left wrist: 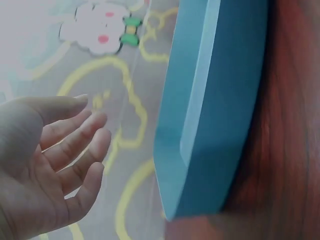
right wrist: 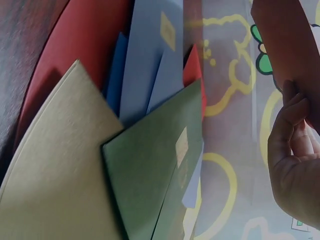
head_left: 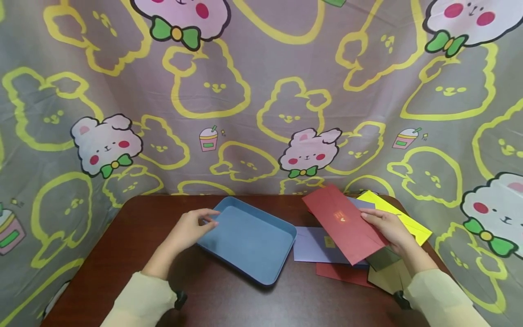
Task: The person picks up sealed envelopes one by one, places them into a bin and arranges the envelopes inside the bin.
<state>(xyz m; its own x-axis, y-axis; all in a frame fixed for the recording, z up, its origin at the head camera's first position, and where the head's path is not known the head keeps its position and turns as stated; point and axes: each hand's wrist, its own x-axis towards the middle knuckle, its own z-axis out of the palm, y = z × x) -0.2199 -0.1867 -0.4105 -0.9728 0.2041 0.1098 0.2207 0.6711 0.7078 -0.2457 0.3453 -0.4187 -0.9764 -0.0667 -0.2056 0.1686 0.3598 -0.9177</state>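
On the dark wooden table, toward the left, the left hand is seen with fingers relaxed and apart, its fingertips at the near-left rim of a blue tray; nothing is gripped. Just right of the tray, a pile of envelopes is spread: lilac, red, olive and dark green, with a yellow one behind. Above the pile, a dark red envelope is held tilted, pinched at its right edge by the right hand. A small gold emblem is printed on it; no writing can be read.
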